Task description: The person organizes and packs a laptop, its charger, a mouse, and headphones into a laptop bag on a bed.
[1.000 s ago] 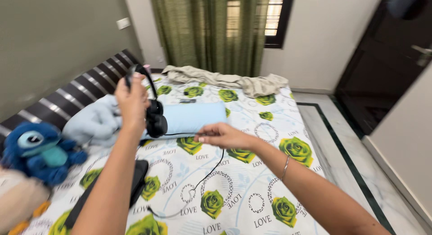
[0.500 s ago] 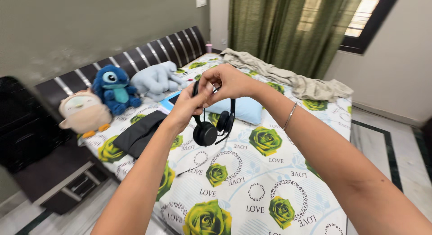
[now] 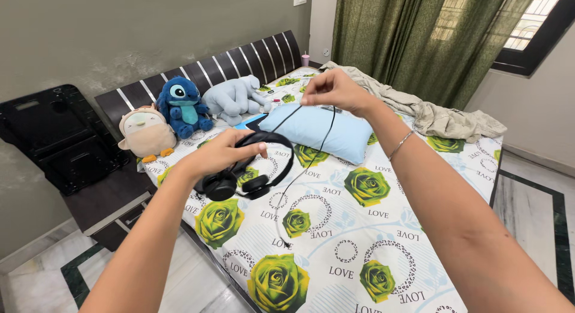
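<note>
Fingers (image 3: 242,146) of the left hand (image 3: 218,152) were closed around the band of black headphones (image 3: 245,172), whose ear cups hung down over the bed (image 3: 383,241). Up at one o'clock from them, the right hand (image 3: 335,90) pinched the thin black cable (image 3: 311,148) between thumb and fingertips, raised high so that the cord ran clear of the band, apparently to keep it untangled; its loose end trailed down to the sheet at six o'clock. Behind the hands lay a pale blue pillow (image 3: 323,128), with a blue plush toy (image 3: 181,106), a beige penguin toy (image 3: 145,133) and a grey stuffed elephant (image 3: 233,98) propped against the striped headboard (image 3: 239,62) at eleven o'clock. A crumpled beige sheet (image 3: 443,118) lay below the green curtains (image 3: 413,40).
</note>
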